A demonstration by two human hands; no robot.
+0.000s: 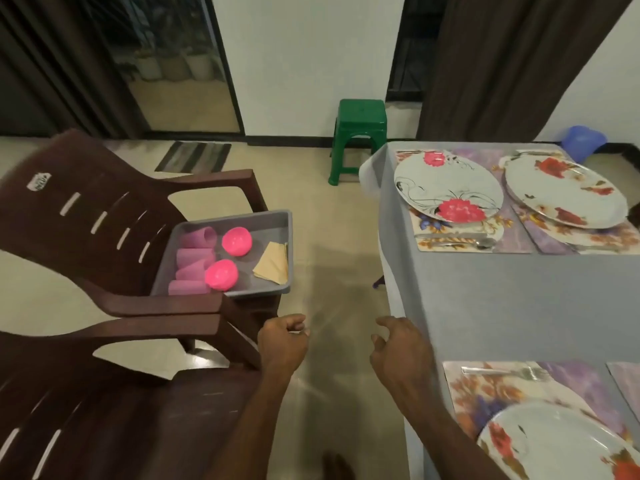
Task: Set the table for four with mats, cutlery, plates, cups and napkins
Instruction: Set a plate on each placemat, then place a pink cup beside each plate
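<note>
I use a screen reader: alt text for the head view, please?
Two empty hands, left and right, reach toward a grey tray of pink cups and napkins on a brown chair, beside a table set with plates.

- Dim, warm indoor light; dark glass at upper left.
- Soft shadow and streaky glare on the floor (322,271), centre.
- Slight overall blur; edges bow.

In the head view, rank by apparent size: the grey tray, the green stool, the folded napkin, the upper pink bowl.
1. Grey tray
2. Green stool, though it stands farther away, so this is unsure
3. Folded napkin and upper pink bowl look alike
</note>
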